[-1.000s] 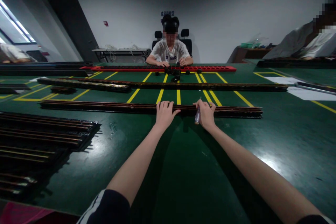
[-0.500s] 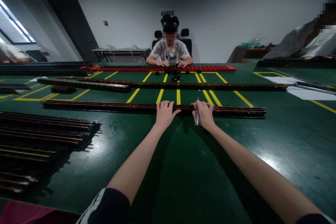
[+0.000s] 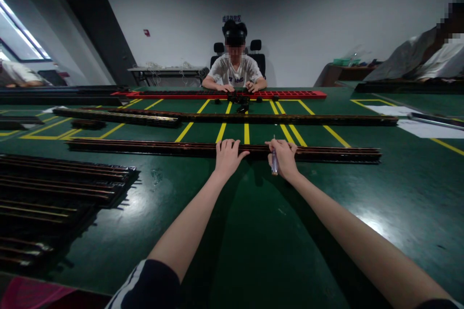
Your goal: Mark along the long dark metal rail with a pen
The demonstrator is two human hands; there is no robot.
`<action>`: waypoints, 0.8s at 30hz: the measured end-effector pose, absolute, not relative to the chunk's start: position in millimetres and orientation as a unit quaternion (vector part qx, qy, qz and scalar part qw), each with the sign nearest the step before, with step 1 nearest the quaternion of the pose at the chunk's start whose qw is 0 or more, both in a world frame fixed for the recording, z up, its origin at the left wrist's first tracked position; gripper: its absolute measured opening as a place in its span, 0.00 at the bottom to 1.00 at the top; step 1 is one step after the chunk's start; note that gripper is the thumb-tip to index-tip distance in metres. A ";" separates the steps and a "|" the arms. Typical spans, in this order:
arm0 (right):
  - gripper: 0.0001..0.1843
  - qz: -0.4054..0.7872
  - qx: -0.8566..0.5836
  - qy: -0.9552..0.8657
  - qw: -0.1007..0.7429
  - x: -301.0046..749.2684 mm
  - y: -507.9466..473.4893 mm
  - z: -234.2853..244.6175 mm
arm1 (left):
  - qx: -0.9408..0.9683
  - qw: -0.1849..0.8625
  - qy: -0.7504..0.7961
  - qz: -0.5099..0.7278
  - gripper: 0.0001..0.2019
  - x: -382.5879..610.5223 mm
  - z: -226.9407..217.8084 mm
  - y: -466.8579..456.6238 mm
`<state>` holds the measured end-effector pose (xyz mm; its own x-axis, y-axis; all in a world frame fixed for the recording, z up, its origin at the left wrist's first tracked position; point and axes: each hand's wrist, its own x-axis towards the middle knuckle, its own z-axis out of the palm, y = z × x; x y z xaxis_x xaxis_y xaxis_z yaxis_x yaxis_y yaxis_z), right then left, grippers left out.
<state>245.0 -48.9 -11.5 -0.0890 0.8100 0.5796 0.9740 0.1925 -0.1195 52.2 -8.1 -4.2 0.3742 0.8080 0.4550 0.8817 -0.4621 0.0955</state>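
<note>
A long black strip with copper-coloured rods along its top lies crosswise on the green table in front of me. My left hand rests over its middle, fingers stretched across it and thumb spread to the side. In my right hand is a slim screwdriver with a clear handle, its thin tip pointing away from me. That hand's fingers also touch the strip, just right of the middle. Part of the strip is hidden beneath both hands.
Several similar strips lie stacked at the left. Another long strip runs across behind mine. Beyond it, a person works over a red slotted frame with small black parts. White paper lies at the right.
The black strip has slid to the right under my left hand, which has stayed in place. My right hand with the screwdriver has shifted slightly right.
</note>
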 end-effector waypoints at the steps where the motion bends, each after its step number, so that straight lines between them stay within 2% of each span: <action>1: 0.08 -0.131 -0.621 -0.716 0.290 243.5 -49.3 -10.9 | -0.825 0.083 -0.512 -0.225 0.27 52.2 -4.4 -8.1; 6: 0.07 -0.074 -0.611 -0.728 0.303 238.0 -52.5 -6.7 | -0.827 0.073 -0.511 -0.223 0.26 52.5 -3.9 -8.4; 24: 0.07 -0.104 -0.605 -0.740 0.274 238.0 -54.2 -6.1 | -0.830 0.063 -0.511 -0.217 0.26 52.9 0.3 -11.6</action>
<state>238.0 -54.2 -6.1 -0.1183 0.8388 0.5314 0.9531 0.2461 -0.1763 52.9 -11.6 0.3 0.3841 0.8203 0.4238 0.8747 -0.4702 0.1173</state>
